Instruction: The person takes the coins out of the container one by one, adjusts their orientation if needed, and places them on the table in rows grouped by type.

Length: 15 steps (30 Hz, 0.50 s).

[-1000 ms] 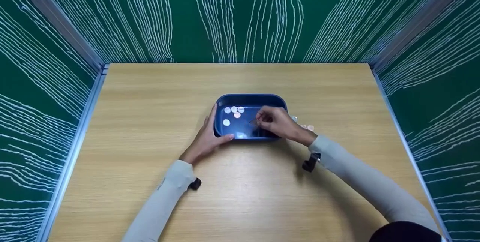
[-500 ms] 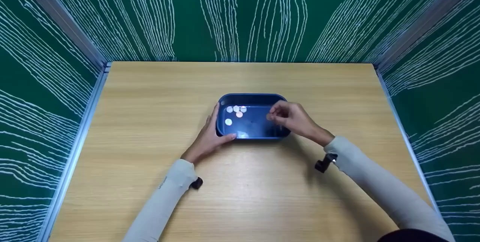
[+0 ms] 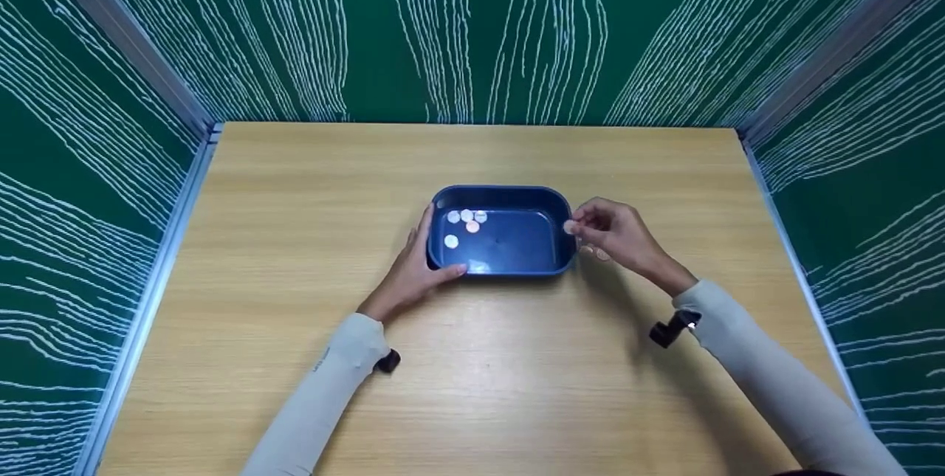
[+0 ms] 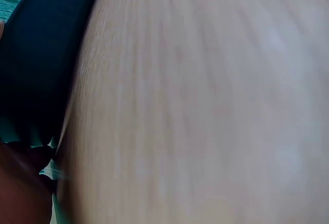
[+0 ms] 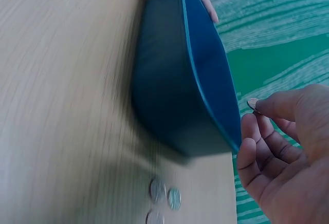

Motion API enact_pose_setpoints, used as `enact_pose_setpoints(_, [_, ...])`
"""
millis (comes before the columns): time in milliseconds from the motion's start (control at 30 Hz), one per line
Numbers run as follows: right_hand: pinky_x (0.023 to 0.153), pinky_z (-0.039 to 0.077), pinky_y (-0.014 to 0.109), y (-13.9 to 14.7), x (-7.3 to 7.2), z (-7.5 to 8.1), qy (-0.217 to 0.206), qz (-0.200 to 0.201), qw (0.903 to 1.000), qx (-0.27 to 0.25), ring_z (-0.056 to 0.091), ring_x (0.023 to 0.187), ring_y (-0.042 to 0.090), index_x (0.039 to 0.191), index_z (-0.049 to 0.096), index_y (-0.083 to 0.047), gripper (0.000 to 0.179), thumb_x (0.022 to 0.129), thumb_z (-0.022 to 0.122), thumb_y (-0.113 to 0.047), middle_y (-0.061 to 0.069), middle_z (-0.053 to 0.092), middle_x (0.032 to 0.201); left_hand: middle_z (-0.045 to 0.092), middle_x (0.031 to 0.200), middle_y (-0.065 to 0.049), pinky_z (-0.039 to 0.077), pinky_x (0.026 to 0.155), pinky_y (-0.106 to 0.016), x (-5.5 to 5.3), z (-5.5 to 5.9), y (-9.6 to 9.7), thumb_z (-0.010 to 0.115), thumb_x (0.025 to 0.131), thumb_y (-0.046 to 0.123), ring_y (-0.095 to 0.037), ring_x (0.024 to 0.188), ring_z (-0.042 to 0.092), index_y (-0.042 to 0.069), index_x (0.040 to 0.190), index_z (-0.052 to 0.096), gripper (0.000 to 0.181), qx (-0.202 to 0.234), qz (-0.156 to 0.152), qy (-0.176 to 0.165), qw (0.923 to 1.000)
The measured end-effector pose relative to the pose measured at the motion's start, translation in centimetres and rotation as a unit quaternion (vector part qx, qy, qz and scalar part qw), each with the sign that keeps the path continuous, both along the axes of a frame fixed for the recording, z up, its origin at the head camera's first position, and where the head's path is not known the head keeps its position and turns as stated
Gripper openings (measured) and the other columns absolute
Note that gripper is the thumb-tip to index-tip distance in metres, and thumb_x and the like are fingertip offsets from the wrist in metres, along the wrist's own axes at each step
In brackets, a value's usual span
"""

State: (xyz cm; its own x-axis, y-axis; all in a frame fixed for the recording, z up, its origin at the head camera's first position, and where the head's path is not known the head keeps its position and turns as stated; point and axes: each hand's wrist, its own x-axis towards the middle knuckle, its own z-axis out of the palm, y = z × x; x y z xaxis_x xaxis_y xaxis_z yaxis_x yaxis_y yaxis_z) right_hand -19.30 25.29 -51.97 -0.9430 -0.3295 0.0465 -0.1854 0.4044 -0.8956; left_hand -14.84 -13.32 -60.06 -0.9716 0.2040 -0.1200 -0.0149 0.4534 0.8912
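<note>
My left hand holds the left end of a dark blue plastic tray, its thumb along the front rim and its fingers at the left side. Several coins lie flat on the tray's floor toward the left, one of them copper-coloured. Just past the tray's right rim, my right hand pinches a coin between thumb and fingertip, raised above the table. Below that hand, loose coins lie on the wood beside the tray, partly covered in the head view.
The light wooden table is bordered by green walls with wavy white lines and metal edge strips. A small black camera sits on the right wrist, another camera on the left.
Still pinching the coin, my right hand has moved right, from over the tray's floor to beyond its right rim. The left hand stays on the tray, and the coins inside lie as before.
</note>
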Motion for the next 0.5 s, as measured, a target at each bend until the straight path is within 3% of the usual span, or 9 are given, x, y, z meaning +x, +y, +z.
enact_pose_setpoints(233, [0.067, 0.054, 0.019, 3.1, 0.2, -1.1, -0.015, -0.029, 0.9993, 0.017, 0.063, 0.083, 0.018, 0.118, 0.073, 0.007, 0.017, 0.104, 0.075, -0.003, 0.023, 0.073, 0.106, 0.012, 0.184, -0.012, 0.019, 0.125, -0.078, 0.0, 0.0, -0.1, 0.091, 0.087, 0.053, -0.048, 0.168, 0.004, 0.049, 0.176, -0.002, 0.129, 0.005, 0.004, -0.001, 1.0000])
enact_pose_setpoints(367, [0.067, 0.056, 0.020, 4.7, 0.4, -2.3, -0.020, -0.047, 0.9985, 0.019, 0.065, 0.083, 0.016, 0.117, 0.073, 0.009, 0.017, 0.103, 0.075, -0.002, 0.023, 0.073, 0.105, 0.011, 0.185, -0.009, 0.018, 0.126, -0.076, 0.0, -0.1, -0.1, 0.091, 0.088, 0.054, -0.047, 0.168, 0.004, 0.054, 0.174, -0.003, 0.127, 0.007, 0.002, -0.003, 1.0000])
enact_pose_setpoints(500, [0.069, 0.052, 0.017, 6.2, 0.6, -3.5, -0.004, -0.065, 0.9973, 0.034, 0.064, 0.081, 0.011, 0.112, 0.074, 0.010, 0.015, 0.102, 0.077, -0.002, 0.023, 0.075, 0.100, 0.011, 0.185, -0.009, 0.015, 0.128, -0.075, 0.1, -0.2, -0.1, 0.090, 0.089, 0.052, -0.048, 0.168, 0.003, 0.051, 0.175, -0.003, 0.126, 0.010, -0.001, 0.005, 0.9999])
